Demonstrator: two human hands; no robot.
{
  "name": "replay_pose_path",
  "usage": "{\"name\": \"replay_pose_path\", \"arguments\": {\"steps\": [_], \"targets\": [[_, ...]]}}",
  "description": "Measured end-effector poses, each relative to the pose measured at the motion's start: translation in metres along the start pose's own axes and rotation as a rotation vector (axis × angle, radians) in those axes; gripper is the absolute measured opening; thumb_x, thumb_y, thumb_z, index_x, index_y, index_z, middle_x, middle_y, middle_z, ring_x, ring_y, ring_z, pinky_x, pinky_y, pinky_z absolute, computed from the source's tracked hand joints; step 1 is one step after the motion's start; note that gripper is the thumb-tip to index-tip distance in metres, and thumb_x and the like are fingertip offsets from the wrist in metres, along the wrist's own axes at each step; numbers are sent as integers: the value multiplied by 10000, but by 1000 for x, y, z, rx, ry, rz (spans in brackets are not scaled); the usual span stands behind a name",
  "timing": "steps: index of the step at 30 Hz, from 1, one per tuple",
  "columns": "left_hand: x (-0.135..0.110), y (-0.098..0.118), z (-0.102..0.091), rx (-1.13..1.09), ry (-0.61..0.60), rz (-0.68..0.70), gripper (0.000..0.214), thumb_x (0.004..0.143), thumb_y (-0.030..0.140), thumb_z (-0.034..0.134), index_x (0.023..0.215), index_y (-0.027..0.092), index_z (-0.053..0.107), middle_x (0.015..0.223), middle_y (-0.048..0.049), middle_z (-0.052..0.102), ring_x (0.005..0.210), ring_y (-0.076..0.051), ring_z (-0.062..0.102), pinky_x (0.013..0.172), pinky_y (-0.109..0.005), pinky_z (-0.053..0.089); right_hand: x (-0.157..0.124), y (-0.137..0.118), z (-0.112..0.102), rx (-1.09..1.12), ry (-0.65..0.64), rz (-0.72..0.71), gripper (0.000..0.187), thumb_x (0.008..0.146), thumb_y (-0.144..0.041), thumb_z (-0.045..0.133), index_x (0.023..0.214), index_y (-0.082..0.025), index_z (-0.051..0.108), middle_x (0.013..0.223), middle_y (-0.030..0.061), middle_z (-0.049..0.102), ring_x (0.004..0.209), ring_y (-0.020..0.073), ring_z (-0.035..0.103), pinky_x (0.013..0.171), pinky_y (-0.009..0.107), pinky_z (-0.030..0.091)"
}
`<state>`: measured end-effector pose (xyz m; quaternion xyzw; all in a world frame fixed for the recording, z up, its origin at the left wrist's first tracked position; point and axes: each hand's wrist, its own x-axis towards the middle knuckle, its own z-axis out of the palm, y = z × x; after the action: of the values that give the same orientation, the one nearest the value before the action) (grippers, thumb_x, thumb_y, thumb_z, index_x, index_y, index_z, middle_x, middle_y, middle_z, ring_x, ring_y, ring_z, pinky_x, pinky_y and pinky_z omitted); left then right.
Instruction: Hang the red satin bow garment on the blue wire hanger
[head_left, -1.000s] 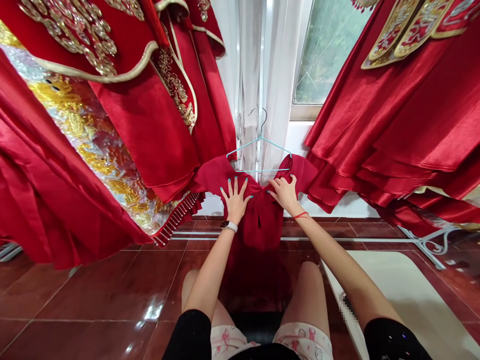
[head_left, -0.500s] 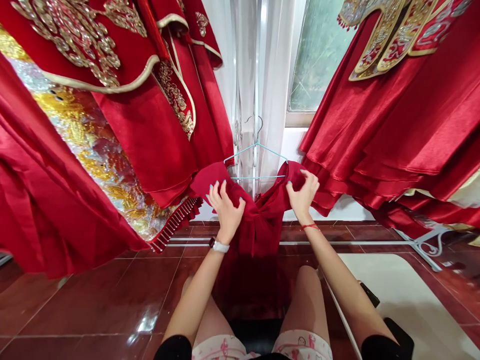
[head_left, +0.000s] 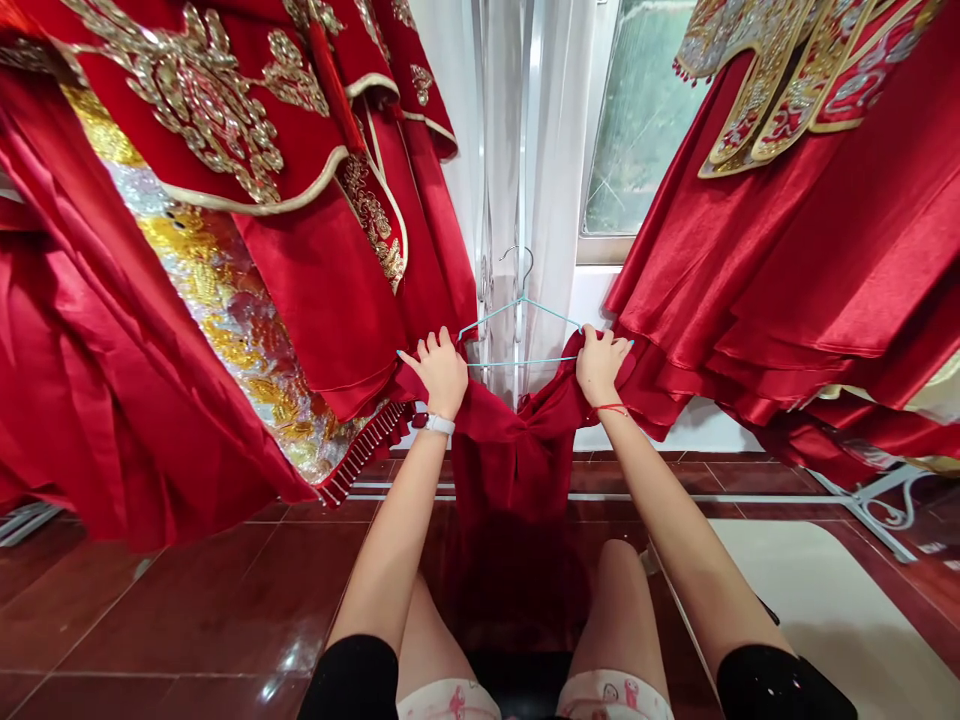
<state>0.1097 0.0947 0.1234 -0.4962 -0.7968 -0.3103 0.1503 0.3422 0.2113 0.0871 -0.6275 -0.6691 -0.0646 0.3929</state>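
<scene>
A dark red dress (head_left: 514,480) with a gathered, twisted neckline is spread on a thin light-blue wire hanger (head_left: 517,362), whose silver hook (head_left: 531,262) points up. At the dress's left shoulder part, my left hand (head_left: 444,375) is closed on the cloth beside the hanger's end; its thumb side is partly hidden. My right hand (head_left: 600,365) grips the other shoulder part, fingers curled over the fabric near the hanger's right corner. The lower dress hangs down in shadow between my knees.
Red embroidered garments (head_left: 330,330) with gold sequins hang close on the left, and red satin skirts (head_left: 795,290) on the right. White rack bars (head_left: 690,497) run near the tiled floor (head_left: 187,610). A cream-coloured seat or board (head_left: 810,580) lies at right.
Both hands have moved onto the dress's shoulder parts at the hanger's ends and closed there. Before, their fingers were spread over the cloth. The view has shifted slightly.
</scene>
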Motion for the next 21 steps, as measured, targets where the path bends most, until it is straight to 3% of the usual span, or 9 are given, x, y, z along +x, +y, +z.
{"name": "replay_pose_path", "arguments": {"steps": [4,7,11,16,18,21], "targets": [[12,3,-8,11,-89,-22,463,944,193,398,1337,45,593,1250,-273,673,1257,-400,605,1126,-587,408,4,4,-8,53,19,-72,486,948,-174,339,1274,-192,699,1120,237,666,1149,398,482,1031,661,362],[19,2,-13,62,-146,-7,424,943,183,399,1272,38,623,1206,-284,686,1199,-403,644,1029,-526,499,9,3,-19,13,-74,-34,510,950,-159,312,1280,-175,701,1148,265,675,1102,405,533,913,576,461],[35,-12,-20,178,-241,113,430,928,143,386,1249,32,650,1191,-287,696,1151,-406,672,979,-509,524,24,8,-35,-64,-157,-69,483,940,-146,360,1256,-191,723,1035,230,719,1034,375,615,861,501,498],[66,-35,-28,139,-369,239,422,879,144,459,1221,112,704,1218,-198,725,1167,-353,669,1045,-496,494,39,24,-44,-36,-109,-70,388,914,-205,489,1193,-215,757,981,172,740,1003,332,670,913,468,507],[75,-45,-28,57,-397,234,432,852,135,486,1216,147,718,1230,-157,734,1176,-321,666,1067,-461,484,42,27,-45,-31,-93,-36,393,894,-205,510,1202,-204,753,1036,170,744,1034,335,671,944,482,505],[80,-61,-24,-111,-362,101,407,833,134,489,1146,141,749,1185,-141,755,1141,-280,677,1044,-383,494,49,30,-45,-5,-97,19,411,870,-189,519,1216,-174,740,1109,188,740,1076,350,671,978,515,500]]}}
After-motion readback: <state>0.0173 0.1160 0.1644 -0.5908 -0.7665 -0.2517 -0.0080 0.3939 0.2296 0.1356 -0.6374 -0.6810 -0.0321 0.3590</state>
